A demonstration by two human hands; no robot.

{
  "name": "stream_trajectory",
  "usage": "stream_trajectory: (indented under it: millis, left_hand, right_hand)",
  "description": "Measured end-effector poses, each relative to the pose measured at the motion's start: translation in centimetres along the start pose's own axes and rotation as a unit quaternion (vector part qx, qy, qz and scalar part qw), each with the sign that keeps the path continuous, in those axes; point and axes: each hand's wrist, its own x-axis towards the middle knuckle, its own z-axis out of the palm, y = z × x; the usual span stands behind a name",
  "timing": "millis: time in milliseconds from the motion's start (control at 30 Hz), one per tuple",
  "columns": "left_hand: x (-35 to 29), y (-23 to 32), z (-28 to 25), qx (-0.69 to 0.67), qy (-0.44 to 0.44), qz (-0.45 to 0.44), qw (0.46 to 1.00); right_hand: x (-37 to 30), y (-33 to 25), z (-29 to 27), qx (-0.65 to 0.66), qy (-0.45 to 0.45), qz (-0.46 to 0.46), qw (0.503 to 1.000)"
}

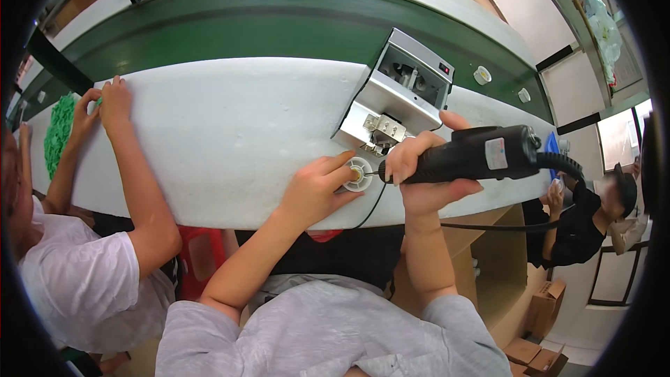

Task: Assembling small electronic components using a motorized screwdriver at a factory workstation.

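Observation:
My left hand [313, 187] holds a small round white plastic part [359, 165] with a spoked face against the table, fingers and thumb closed about its left side. Wrapped in my right hand [420, 176] is a black electric screwdriver [474, 155], lying nearly level with its tip pointing left. The thin bit [372, 173] reaches the white part near its middle; whether a screw sits at the tip is too small to tell. Just beyond both hands stands a silver screw feeder [394, 91] with an open top and a metal block at its front.
A co-worker's hands [112, 101] are at the left, beside a pile of green pieces [60, 132]. White cups [482, 75] stand on the green strip behind the feeder. The screwdriver's black cable [562, 163] trails right. Another person [583, 209] is at the far right.

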Motion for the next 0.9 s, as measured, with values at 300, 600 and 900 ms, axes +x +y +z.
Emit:
stream_trajectory:
  millis: [300, 600, 900]
  left_hand:
    - [0.2, 0.0, 0.0, 0.003, 0.001, 0.006, 1.000]
    - [0.2, 0.1, -0.1, -0.001, -0.001, 0.001, 1.000]
    - [0.3, 0.1, 0.0, -0.003, -0.006, 0.002, 1.000]
  right_hand:
    - [0.1, 0.8, -0.5, -0.025, 0.026, 0.022, 0.999]
    - [0.2, 1.3, -0.7, -0.005, 0.030, 0.029, 0.999]
    - [0.0, 1.5, -0.8, -0.021, 0.014, 0.030, 0.999]
